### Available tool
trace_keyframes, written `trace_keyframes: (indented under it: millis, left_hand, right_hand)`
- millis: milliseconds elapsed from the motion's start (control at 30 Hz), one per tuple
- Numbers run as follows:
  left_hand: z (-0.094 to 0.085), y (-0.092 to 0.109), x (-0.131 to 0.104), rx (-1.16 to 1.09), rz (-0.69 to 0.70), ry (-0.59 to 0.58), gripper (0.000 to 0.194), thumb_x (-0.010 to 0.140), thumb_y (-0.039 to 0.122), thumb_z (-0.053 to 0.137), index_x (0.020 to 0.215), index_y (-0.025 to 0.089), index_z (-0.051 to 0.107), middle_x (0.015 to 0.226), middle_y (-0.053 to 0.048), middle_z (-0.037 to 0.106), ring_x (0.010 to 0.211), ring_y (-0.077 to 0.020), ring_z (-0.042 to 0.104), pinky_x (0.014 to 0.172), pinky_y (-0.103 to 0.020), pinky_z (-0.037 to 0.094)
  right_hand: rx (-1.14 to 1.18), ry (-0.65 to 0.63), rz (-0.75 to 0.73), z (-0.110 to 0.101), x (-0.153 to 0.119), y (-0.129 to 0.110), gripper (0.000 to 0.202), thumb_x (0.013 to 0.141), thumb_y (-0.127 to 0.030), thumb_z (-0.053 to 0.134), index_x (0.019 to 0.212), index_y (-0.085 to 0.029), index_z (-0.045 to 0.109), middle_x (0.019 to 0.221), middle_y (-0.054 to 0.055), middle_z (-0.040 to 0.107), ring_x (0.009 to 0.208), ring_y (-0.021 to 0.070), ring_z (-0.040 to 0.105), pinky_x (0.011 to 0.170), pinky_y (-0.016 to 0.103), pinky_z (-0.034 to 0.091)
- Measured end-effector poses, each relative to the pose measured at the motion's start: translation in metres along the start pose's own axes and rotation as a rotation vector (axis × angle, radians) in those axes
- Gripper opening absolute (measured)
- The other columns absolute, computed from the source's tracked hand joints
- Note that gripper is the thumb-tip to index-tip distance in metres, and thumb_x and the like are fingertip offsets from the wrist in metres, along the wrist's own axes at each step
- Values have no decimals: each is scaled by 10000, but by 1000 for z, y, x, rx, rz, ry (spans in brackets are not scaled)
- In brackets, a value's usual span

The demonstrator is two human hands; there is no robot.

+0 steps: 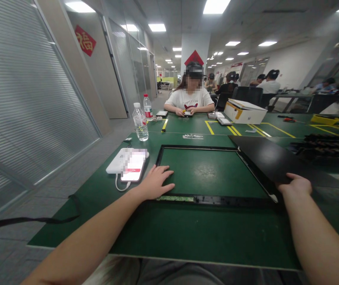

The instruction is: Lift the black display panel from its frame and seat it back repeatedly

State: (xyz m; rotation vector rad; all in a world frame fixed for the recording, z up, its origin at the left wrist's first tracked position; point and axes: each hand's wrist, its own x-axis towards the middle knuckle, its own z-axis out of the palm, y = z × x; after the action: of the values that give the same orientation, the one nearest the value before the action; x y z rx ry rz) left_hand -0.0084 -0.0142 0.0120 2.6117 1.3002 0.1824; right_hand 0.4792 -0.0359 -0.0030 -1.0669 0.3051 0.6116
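Note:
A thin black rectangular frame [223, 200] lies on the green table, with the tabletop showing through its opening. Along its near side runs a green strip, and pale bits show at its right corners. My left hand [157, 182] rests over the frame's left side, palm down and fingers spread. To the right, a flat black panel [270, 158] overlaps or adjoins the frame's right side. My right hand [297, 185] grips the panel's near edge, thumb on top and the other fingers mostly hidden.
Left of the frame lie a phone [133, 168] and a white box [114, 160], with a white cable. Behind them stand two bottles [140, 124]. Dark stacked parts [326, 148] sit at right. Across the table [187, 233] a person works near an open white carton [245, 112].

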Motion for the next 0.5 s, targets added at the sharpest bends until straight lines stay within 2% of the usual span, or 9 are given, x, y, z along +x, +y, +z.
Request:
trace_keyframes:
  millis: [33,333,500]
  left_hand:
    - [0,0,0,-2,-1,-3,606,936,532,461,1429,182,505,1541,-165,423,1454,-312,330,1199,-556,161]
    - [1,0,0,-29,2,7,598,925,519,490,1414,177,519,1528,-178,437,1446,-328,337,1188,-567,169]
    - [0,0,0,-18,4,-5,613,935,536,462,1434,181,500,1546,-168,414,1453,-315,327,1194,-555,167]
  right_hand:
    - [-2,32,-1,1,-2,0,341,549,66,420,782,-165,510,1066,24,617,807,119,645,672,323,585]
    - [-40,37,2,3,-23,-2,300,546,50,426,734,-167,513,1009,32,619,770,145,643,734,455,603]
    - [-48,28,-11,3,-25,-3,268,592,47,429,725,-170,514,996,38,607,730,135,625,699,447,607]
